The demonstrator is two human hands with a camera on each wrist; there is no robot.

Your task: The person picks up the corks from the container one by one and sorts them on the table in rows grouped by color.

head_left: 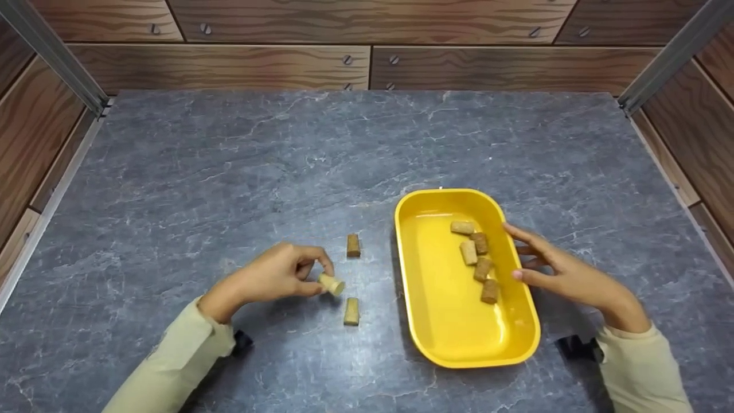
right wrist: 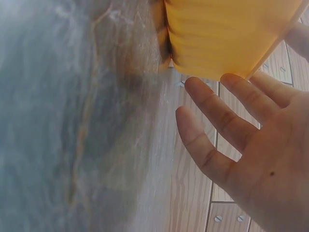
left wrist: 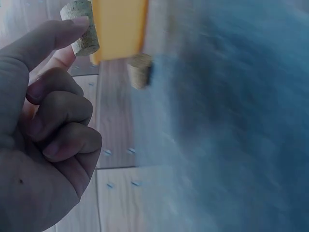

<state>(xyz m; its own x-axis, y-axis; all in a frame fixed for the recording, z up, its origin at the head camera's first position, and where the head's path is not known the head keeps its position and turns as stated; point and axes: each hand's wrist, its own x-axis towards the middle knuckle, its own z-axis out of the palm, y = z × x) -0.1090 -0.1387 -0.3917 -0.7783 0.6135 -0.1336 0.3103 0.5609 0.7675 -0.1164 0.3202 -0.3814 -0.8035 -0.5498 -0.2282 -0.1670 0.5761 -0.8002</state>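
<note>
Between thumb and forefinger my left hand (head_left: 281,272) pinches a pale cork (head_left: 331,284), left of the yellow tray (head_left: 427,344). In the left wrist view the same cork (left wrist: 81,29) shows speckled, and the other fingers curl into the palm. On the table near that hand lie a brown cork (head_left: 353,245) and a light cork (head_left: 351,311). My right hand (head_left: 565,275) touches the tray's right side, its fingers fairly straight and spread. Several corks, light and brown, lie in the tray, among them a dark brown one (head_left: 489,291).
The grey marbled table (head_left: 275,160) stretches out behind and to both sides of the tray. Wood-patterned panels (head_left: 229,66) close off the back and sides, with metal posts (head_left: 63,57) at the corners.
</note>
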